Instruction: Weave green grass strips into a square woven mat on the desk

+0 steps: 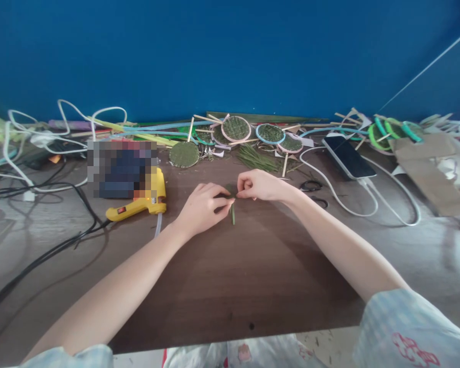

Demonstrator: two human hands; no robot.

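Note:
Over the middle of the brown table [230, 276], my left hand [205, 208] pinches a narrow green leaf strip [233, 214], one end of which hangs down toward me. My right hand [259, 185] is closed at the same small bit of green, its thumb and fingertips pressed together just right of the left fingertips. The fingers cover most of the piece, so its full shape is hidden. Behind the hands lies a loose pile of similar green strips [257, 157].
Small round woven green fans with sticks, such as a pink-rimmed fan [236, 128] and a blue-rimmed fan [270, 134], line the back. A yellow glue gun [138, 207] lies left. Black-handled scissors [311, 185], a phone [348, 156] with white cable and cardboard [425, 168] are right.

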